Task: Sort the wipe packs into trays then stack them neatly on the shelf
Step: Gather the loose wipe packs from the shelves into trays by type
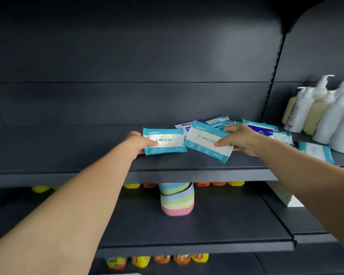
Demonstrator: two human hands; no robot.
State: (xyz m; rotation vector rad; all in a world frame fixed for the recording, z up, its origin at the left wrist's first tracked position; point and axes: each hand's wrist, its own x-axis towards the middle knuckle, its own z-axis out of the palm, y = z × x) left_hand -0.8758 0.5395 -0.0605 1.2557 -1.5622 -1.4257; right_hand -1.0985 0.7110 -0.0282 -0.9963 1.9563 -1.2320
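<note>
Teal-white film wipe packs: light, soft, slick | left hand (136,143) pinches left pack (164,141) by its end; right hand (239,140) pinches right pack (208,143) | both over shelf (197,165) | grip short edges, not faces

You stand in a shop aisle. Dark metal gondola shelving (187,173) fills your view. Stocked pump bottles (326,116) at 3 o'clock, bottled goods (161,260) at 6.

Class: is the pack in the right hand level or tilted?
Tilted: the pack held by the right hand slopes down to the right.
</note>
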